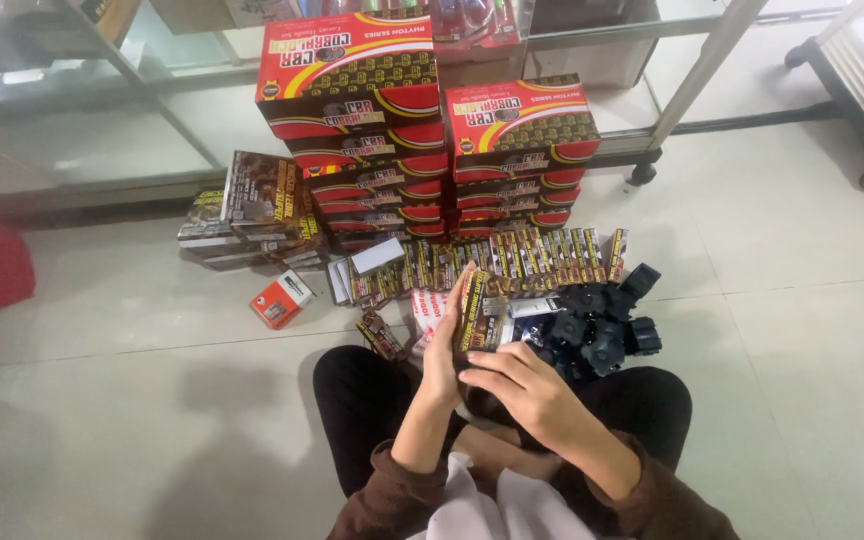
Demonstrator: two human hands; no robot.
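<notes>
I hold a small flat packet (474,312), dark with gold print, upright in front of my knees, above the floor (132,420). My left hand (444,345) grasps it from the left edge and behind, fingers wrapped around it. My right hand (522,385) comes across just below it, fingers curled with the tips against the packet's lower end; I cannot tell whether they pinch it or only rest there.

The grip is mostly one-handed and near an edge, so the packet could twist out and fall into my lap if the right fingers push too hard at the bottom. If a flap is being worked there, thin card could crease or tear.

Just beyond the packet stands a row of similar packets (512,255), on end and leaning on one another. A nudge from my knuckles or a dropped packet could topple several in a chain. To the right, touching that row, lies a heap of black plastic parts (597,325); my right forearm is near it and could scatter pieces.

Behind the row, the stacked red boxes (432,140) rise in two uneven columns; a knock from the fallen row seems unlikely to shift them. A small red-and-white box (280,299) lies apart to the left.
</notes>
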